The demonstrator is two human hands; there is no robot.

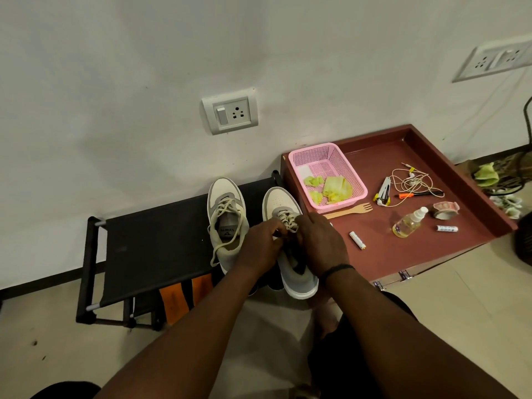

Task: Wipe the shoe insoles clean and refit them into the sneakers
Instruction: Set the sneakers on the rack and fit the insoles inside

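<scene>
Two cream and grey sneakers stand side by side on a black rack top (149, 243). The left sneaker (226, 223) has loose laces, and a grey insole with printed lettering shows inside it. Both my hands are on the right sneaker (280, 204). My left hand (260, 244) pinches at its laces and tongue. My right hand (319, 243) curls over the opening, fingers reaching inside, where something dark shows. Whether that dark thing is the insole I cannot tell.
A maroon tray table (466, 180) stands to the right with a pink basket (354, 174) of crumpled green wipes, a wooden fork (349, 211), a small spray bottle (408, 223), earphones, tape and batteries. A wall socket (230, 112) is behind the rack.
</scene>
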